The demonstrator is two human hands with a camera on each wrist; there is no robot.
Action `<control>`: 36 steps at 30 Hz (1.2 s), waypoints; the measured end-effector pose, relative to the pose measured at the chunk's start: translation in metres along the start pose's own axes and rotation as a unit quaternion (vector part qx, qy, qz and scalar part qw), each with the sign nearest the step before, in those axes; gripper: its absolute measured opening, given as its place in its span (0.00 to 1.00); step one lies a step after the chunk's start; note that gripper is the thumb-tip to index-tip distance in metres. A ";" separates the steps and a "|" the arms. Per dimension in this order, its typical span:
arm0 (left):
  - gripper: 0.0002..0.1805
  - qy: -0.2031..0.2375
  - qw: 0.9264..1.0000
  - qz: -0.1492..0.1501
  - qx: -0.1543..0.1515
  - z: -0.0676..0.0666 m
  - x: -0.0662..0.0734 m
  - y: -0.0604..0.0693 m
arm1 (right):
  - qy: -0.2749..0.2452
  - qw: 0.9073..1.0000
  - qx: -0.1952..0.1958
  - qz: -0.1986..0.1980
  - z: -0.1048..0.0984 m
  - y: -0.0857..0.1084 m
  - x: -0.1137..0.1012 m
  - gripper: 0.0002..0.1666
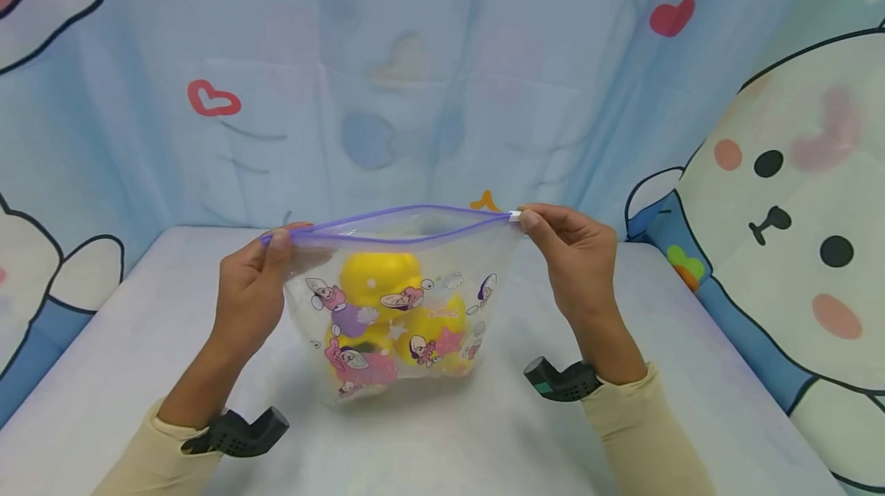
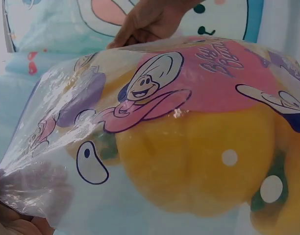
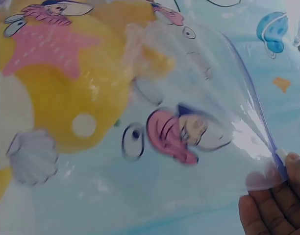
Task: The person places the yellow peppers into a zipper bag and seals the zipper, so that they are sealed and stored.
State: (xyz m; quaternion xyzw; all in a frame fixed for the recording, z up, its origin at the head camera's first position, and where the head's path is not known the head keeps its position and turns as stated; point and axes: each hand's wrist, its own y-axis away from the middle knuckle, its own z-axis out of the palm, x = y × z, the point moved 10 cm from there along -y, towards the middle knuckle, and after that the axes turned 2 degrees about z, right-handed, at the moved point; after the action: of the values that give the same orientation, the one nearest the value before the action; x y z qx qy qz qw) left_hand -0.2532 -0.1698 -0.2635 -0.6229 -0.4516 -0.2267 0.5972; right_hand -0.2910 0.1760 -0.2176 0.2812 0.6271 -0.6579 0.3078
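A clear zip bag [image 1: 415, 312] printed with pink cartoon figures, shells and starfish is held up by its top corners. Its purple zip edge [image 1: 422, 208] gapes between the hands. Inside are several rounded yellow things with green parts, perhaps toy vegetables [image 2: 189, 161]; the print partly hides them. My left hand [image 1: 252, 285] pinches the top left corner, thumb in front. At the other end, my right hand [image 1: 574, 254] pinches the white slider [image 1: 515, 216] at the top right corner between thumb and fingers. The right wrist view shows this slider under the thumb.
Beneath the bag spreads a pale table [image 1: 498, 434]. A light blue curtain [image 1: 415, 81] with hearts and cartoon animals hangs behind and at both sides. Each wrist wears a black camera, on the left [image 1: 238, 433] and on the right [image 1: 561, 379].
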 end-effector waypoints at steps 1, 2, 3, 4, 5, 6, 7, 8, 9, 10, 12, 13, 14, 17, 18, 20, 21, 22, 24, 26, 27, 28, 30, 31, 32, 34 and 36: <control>0.23 0.001 1.000 -0.006 0.003 0.000 -0.002 -0.001 | -0.003 1.000 0.001 0.006 -0.001 0.000 0.004 0.08; 0.24 0.002 1.000 -0.013 0.007 0.000 -0.004 -0.002 | -0.007 1.000 -0.002 0.010 -0.001 0.001 0.007 0.09; 0.24 0.001 1.000 -0.020 0.009 0.001 -0.006 -0.002 | -0.012 1.000 -0.009 0.013 0.000 0.001 0.010 0.10; 0.25 0.006 1.000 -0.023 0.012 0.001 -0.007 -0.003 | -0.014 1.000 -0.019 0.016 0.002 0.002 0.013 0.12; 0.25 0.010 1.000 -0.024 0.013 0.001 -0.008 -0.003 | -0.009 0.999 -0.030 0.023 0.004 0.003 0.017 0.14; 0.25 0.011 1.000 -0.024 0.013 0.002 -0.009 -0.004 | -0.010 0.998 -0.046 0.034 0.007 0.005 0.022 0.16; 0.25 0.010 1.000 -0.023 0.011 0.002 -0.009 -0.004 | -0.001 0.997 -0.063 0.047 0.010 0.007 0.027 0.18; 0.24 0.013 1.000 -0.021 0.008 0.002 -0.009 -0.005 | 0.008 0.995 -0.080 0.059 0.013 0.009 0.031 0.19; 0.24 0.011 1.000 -0.018 0.005 0.003 -0.009 -0.005 | 0.023 0.993 -0.095 0.069 0.016 0.012 0.035 0.19; 0.24 0.014 1.000 -0.014 0.003 0.002 -0.008 -0.006 | 0.038 0.991 -0.104 0.080 0.018 0.013 0.039 0.18; 0.23 0.018 1.000 -0.006 0.003 0.000 -0.008 -0.006 | 0.058 0.988 -0.118 0.087 0.021 0.015 0.044 0.15; 0.22 0.018 1.000 -0.002 0.006 -0.002 -0.009 -0.006 | 0.069 0.987 -0.120 0.085 0.022 0.015 0.044 0.14; 0.22 0.020 1.000 0.001 0.008 -0.004 -0.009 -0.007 | 0.075 0.987 -0.120 0.079 0.022 0.014 0.043 0.13; 0.22 0.024 1.000 0.000 0.013 -0.009 -0.011 -0.009 | 0.082 0.987 -0.118 0.067 0.022 0.014 0.041 0.13; 0.22 0.022 1.000 -0.003 0.013 -0.010 -0.012 -0.010 | 0.084 0.987 -0.119 0.066 0.022 0.014 0.041 0.13; 0.22 0.026 1.000 -0.014 0.011 -0.009 -0.014 -0.014 | 0.086 0.986 -0.121 0.070 0.022 0.015 0.041 0.13; 0.22 0.028 0.999 -0.021 0.010 -0.008 -0.014 -0.016 | 0.086 0.986 -0.120 0.074 0.021 0.015 0.041 0.13; 0.22 0.031 0.999 -0.028 0.011 -0.008 -0.014 -0.018 | 0.086 0.986 -0.119 0.078 0.021 0.015 0.042 0.14; 0.21 0.032 0.999 -0.025 0.018 -0.009 -0.011 -0.020 | 0.087 0.986 -0.111 0.088 0.020 0.015 0.044 0.15; 0.21 0.025 0.999 0.001 0.034 -0.011 0.000 -0.022 | 0.088 0.986 -0.101 0.098 0.018 0.015 0.046 0.16; 0.21 0.017 0.999 0.023 0.044 -0.012 0.007 -0.023 | 0.089 0.986 -0.097 0.101 0.017 0.015 0.046 0.16; 0.21 0.006 0.997 0.050 0.055 -0.014 0.016 -0.023 | 0.088 0.986 -0.093 0.104 0.016 0.015 0.047 0.17; 0.21 -0.024 0.990 0.114 0.074 -0.015 0.040 -0.022 | 0.085 0.987 -0.092 0.106 0.016 0.016 0.047 0.17; 0.20 -0.036 0.986 0.143 0.081 -0.014 0.052 -0.021 | 0.083 0.987 -0.093 0.105 0.016 0.016 0.046 0.17; 0.20 -0.043 0.981 0.169 0.084 -0.011 0.063 -0.020 | 0.080 0.987 -0.095 0.103 0.017 0.016 0.046 0.17; 0.18 -0.053 0.972 0.217 0.078 -0.003 0.085 -0.019 | 0.077 0.987 -0.099 0.100 0.018 0.016 0.044 0.17; 0.16 -0.056 0.965 0.253 0.047 0.012 0.103 -0.019 | 0.076 0.987 -0.105 0.097 0.020 0.017 0.044 0.17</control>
State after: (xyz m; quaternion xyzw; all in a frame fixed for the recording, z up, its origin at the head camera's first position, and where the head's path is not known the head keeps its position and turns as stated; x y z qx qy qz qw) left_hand -0.2218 -0.1301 -0.1705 -0.6996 -0.3221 -0.0109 0.6377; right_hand -0.3065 0.1535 -0.2602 0.3561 0.6838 -0.5324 0.3496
